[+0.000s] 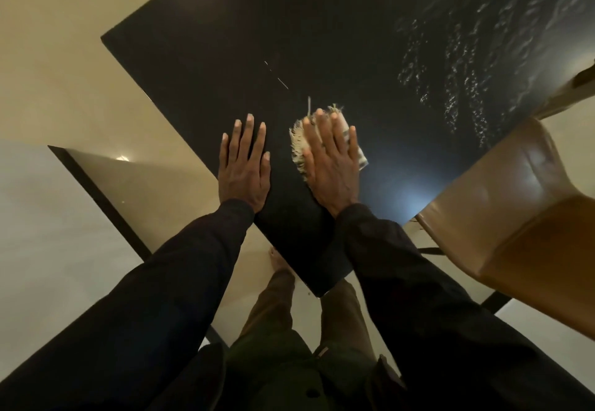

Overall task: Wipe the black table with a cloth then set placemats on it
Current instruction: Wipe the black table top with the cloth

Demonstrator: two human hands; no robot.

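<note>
On the glossy black table (322,40), right hand (331,166) flat presses a frayed cloth (297,143); left hand (244,166) lies flat, empty.

Both hands lie flat on the desk (322,40) near its near corner, the left hand (243,169) to the left of the right hand (331,166), a gap between them. The right hand lies on the cloth (297,140), which lies on the desk. A chair (515,211) stands at the desk's right edge.
</note>
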